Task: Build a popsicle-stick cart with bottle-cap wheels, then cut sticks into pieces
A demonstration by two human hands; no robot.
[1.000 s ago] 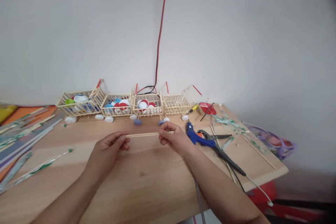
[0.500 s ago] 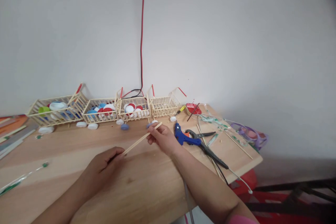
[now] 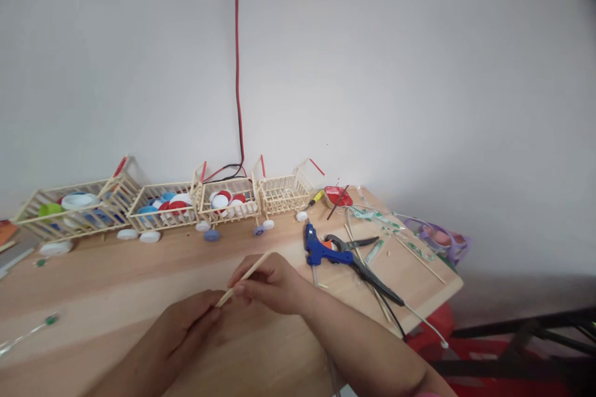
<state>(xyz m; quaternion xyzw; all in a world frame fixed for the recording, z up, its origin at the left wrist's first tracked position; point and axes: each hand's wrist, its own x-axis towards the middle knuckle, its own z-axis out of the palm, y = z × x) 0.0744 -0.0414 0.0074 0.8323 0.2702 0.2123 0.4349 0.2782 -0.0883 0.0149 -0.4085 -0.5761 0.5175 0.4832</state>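
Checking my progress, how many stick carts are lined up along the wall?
4, in one row: leftmost cart, second cart, third cart below the red cable, rightmost cart near the glue gun.

In the lower middle of the frame, the wooden stick (image 3: 245,276) runs slanted between the left hand (image 3: 186,330) and the right hand (image 3: 270,283), both pinching it above the table (image 3: 139,276). To the right of the right hand lies the glue gun (image 3: 321,250), with the scissors (image 3: 372,276) just beside it on the right. Behind the hands, a row of stick carts (image 3: 158,208) stands along the wall, with bottle caps (image 3: 173,203) in three of them and loose caps (image 3: 139,236) on the table before them. A cable (image 3: 237,74) hangs down the wall behind the row. At the right end of the row sits a small dish (image 3: 336,196), and a plastic bag (image 3: 437,237) lies at the table's far right edge.
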